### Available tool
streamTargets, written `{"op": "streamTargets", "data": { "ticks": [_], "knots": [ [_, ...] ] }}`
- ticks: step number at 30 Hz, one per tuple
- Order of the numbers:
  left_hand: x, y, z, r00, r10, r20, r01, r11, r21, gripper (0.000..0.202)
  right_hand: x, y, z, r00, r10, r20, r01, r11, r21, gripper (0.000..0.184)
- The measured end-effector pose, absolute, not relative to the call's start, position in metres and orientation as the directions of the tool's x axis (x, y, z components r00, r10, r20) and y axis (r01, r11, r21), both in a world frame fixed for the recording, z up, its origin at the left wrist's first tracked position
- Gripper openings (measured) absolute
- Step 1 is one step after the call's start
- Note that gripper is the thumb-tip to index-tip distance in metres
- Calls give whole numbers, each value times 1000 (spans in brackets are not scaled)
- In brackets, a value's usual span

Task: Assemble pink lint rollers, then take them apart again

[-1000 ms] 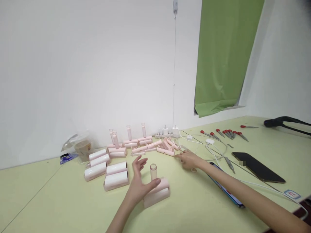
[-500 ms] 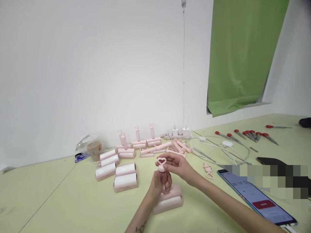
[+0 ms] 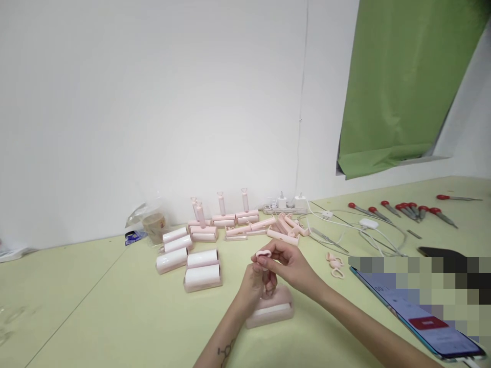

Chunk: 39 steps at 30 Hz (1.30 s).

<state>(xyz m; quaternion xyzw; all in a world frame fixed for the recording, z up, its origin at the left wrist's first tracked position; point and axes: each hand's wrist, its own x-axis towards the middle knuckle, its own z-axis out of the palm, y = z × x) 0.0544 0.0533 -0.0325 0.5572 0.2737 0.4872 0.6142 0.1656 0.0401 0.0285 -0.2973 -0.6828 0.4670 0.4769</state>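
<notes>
A pink lint roller [image 3: 270, 313] with a white paper roll rests on the table, its clear pinkish handle upright. My left hand [image 3: 250, 287] is closed round that handle and hides most of it. At the handle's top, my right hand [image 3: 288, 265] pinches a pink heart-shaped end cap [image 3: 263, 253] between thumb and fingers. Whether the cap is fully seated cannot be seen. Loose pink heart caps [image 3: 336, 267] lie to the right of my right hand. Several white paper rolls in clear covers [image 3: 203, 276] lie to the left.
Behind stand several lint rollers with upright handles [image 3: 245, 202], beside loose pink roller frames [image 3: 284, 232]. A power strip [image 3: 284, 209], cables and red-handled tools [image 3: 406, 207] lie further right. A phone [image 3: 425, 322] is at front right, and a bagged cup [image 3: 154, 227] at back left.
The heart cap has turned from facing me to nearly edge-on in my right fingers. My left hand still grips the handle. The view has shifted slightly.
</notes>
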Motion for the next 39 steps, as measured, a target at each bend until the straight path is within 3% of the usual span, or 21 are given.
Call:
{"op": "streamTargets", "data": {
  "ticks": [9, 20, 25, 29, 35, 39],
  "knots": [
    [53, 52, -23, 358, 920, 160, -324, -39, 945, 68, 159, 43, 21, -315, 842, 438, -100, 429, -898, 24],
    [77, 41, -2, -5, 994, 113, -411, -105, 906, 57, 154, 44, 16, -260, 822, 506, -98, 499, -861, 27],
    [73, 40, -6, 39, 996, 83, -428, -58, 902, 59, 157, 38, 20, -272, 800, 535, -16, 553, -833, 18],
    [66, 40, -7, 162, 986, 40, -437, 35, 899, 63, 167, 34, 35, -425, 729, 536, 169, 646, -744, 7],
    [67, 38, -13, 252, 967, -49, -452, 162, 877, 69, 167, 41, 63, -686, 547, 480, 189, 771, -608, 22],
    [61, 42, -31, 290, 955, -59, -402, 178, 898, 70, 159, 38, 62, -763, 554, 333, 193, 688, -700, 32]
  ]
}}
